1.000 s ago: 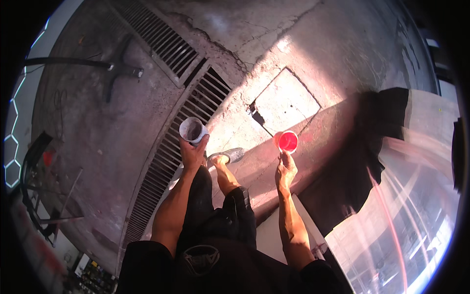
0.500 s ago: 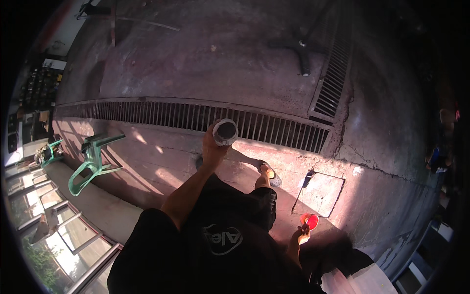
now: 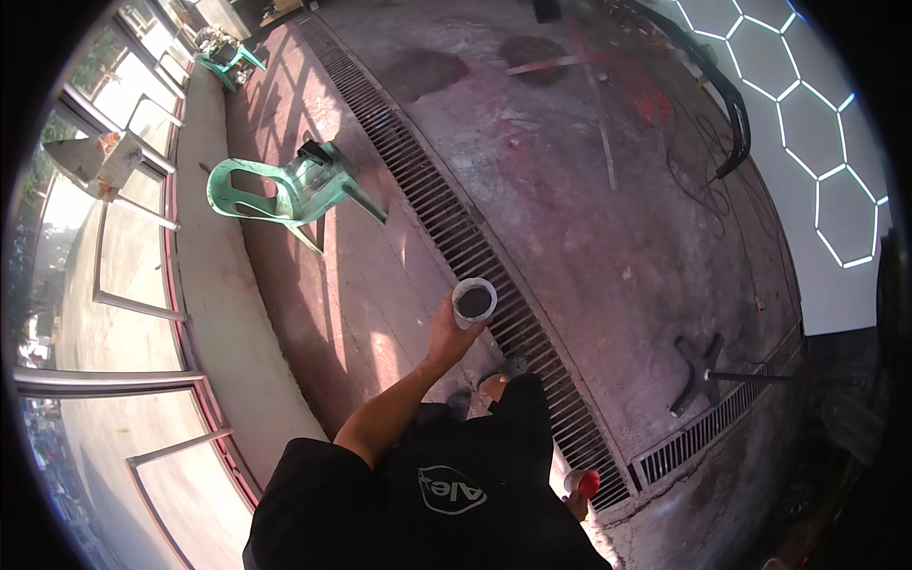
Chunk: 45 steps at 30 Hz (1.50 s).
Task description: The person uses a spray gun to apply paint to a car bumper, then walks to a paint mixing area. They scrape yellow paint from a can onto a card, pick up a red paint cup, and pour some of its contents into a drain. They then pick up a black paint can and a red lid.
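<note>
My left hand (image 3: pixel 446 337) is closed round a whitish cup (image 3: pixel 467 321) with dark grey inside, held upright above the drain strip along the floor. Low at the right, beside my dark clothing, my right hand (image 3: pixel 574 503) grips a cup with a red inside (image 3: pixel 586 484); much of that hand and forearm is hidden by my body. A sandalled foot (image 3: pixel 493 385) shows below the left cup, near the long metal grate (image 3: pixel 426 186).
Green plastic chairs (image 3: pixel 249 190) stand along a low ledge (image 3: pixel 204 285) beside glazed frames (image 3: pixel 104 456) at left. On the right are a black stand base (image 3: pixel 698 375), a second grate (image 3: pixel 689 446), thin cords (image 3: pixel 712 204) and a panel with lit hexagons (image 3: pixel 788 133).
My view has swung round to the left, bringing the chairs and windows further into view. My right hand has moved lower and closer to my body, still with the red cup.
</note>
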{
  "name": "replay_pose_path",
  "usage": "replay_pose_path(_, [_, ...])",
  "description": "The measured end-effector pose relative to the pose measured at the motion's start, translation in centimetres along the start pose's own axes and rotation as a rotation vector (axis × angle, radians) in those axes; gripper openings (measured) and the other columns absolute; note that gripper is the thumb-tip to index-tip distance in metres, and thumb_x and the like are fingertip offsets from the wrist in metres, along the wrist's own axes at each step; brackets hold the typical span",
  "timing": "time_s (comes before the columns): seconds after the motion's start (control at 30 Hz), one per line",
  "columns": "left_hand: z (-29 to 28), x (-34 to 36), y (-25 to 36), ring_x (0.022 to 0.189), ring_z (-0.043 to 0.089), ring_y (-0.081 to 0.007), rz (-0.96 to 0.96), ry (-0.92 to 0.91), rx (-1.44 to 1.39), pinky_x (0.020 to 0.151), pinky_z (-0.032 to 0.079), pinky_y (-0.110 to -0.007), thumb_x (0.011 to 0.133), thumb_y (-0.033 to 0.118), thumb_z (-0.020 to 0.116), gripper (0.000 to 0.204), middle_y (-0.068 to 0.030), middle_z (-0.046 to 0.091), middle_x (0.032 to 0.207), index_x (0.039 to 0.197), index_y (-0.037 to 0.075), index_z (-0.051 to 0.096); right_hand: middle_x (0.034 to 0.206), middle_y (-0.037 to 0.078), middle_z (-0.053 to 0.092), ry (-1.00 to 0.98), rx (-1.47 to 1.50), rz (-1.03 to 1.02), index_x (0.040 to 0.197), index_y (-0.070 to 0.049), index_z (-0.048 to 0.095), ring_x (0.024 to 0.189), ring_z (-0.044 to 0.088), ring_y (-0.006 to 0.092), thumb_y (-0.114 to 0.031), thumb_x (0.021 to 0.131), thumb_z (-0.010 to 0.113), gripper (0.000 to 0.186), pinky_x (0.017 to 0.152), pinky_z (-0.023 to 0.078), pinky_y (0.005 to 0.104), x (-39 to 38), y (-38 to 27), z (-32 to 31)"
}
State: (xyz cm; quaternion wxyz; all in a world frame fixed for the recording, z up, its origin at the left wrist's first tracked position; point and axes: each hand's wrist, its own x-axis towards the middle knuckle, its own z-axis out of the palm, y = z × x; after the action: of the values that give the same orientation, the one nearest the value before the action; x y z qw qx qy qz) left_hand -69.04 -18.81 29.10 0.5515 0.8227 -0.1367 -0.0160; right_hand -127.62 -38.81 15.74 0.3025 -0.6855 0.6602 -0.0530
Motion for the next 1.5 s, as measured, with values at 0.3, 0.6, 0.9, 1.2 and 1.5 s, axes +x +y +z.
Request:
replay_pose_path(0.3, [-15.2,11.7,-11.7,0.125,0.068,-0.0438,-0.589,0.491,0.152,0.104,0.054,-0.052,0.086,0.036,0.094,0.074,-0.0254,0.069,0.134,0.138,0.001,0.055,0.090,0.019,0.078,-0.171,0.046,-0.313,0.114,0.001,0.079,0.076,0.075,0.0311,-0.023,0.105,0.065,0.029,0.073,0.059,0.0438,17.5,-33.7,16.2])
replay_pose_path(0.6, [-24.6,20.8,-17.1,0.127,0.065,-0.0400,-0.816,0.879,0.303,0.109,0.050,-0.049,0.086,0.037,0.092,0.080,-0.0232,0.064,0.134,0.145,-0.001,0.054,0.102,0.023,0.080,-0.199,-0.118,-0.887,0.116,-0.001,0.081,0.091,0.078,0.0403,-0.015,0.103,0.073,0.021,0.083,0.060,0.0453,26.8,-78.0,30.7])
replay_pose_path(0.9, [-27.7,47.6,-30.0,0.132,0.063,-0.0431,-0.804,0.968,0.217,0.112,0.049,-0.051,0.090,0.036,0.090,0.087,-0.0263,0.063,0.138,0.155,-0.003,0.049,0.111,0.024,0.081,-0.398,0.011,-1.129,0.121,0.002,0.079,0.099,0.080,0.0359,-0.015,0.107,0.070,0.025,0.088,0.060,0.0421,23.1,-120.6,53.3])
replay_pose_path(1.2, [-48.8,91.0,-34.7,0.128,0.064,-0.0452,-0.597,0.890,0.321,0.108,0.050,-0.052,0.087,0.030,0.092,0.080,-0.0260,0.064,0.136,0.149,-0.002,0.052,0.106,0.017,0.082,-0.500,-0.078,-1.089,0.128,0.003,0.078,0.093,0.078,0.0234,-0.017,0.109,0.068,0.029,0.086,0.060,0.0370,14.2,-153.1,71.3])
replay_pose_path(1.5, [-67.2,125.6,-43.2,0.145,0.054,-0.0441,-0.308,0.865,0.294,0.121,0.046,-0.052,0.076,0.012,0.095,0.106,-0.0239,0.052,0.158,0.164,0.005,0.037,0.106,0.018,0.082,-0.573,0.017,-1.169,0.129,0.003,0.077,0.089,0.076,0.0231,-0.016,0.110,0.068,0.029,0.083,0.059,0.0368,9.2,-183.7,95.4])
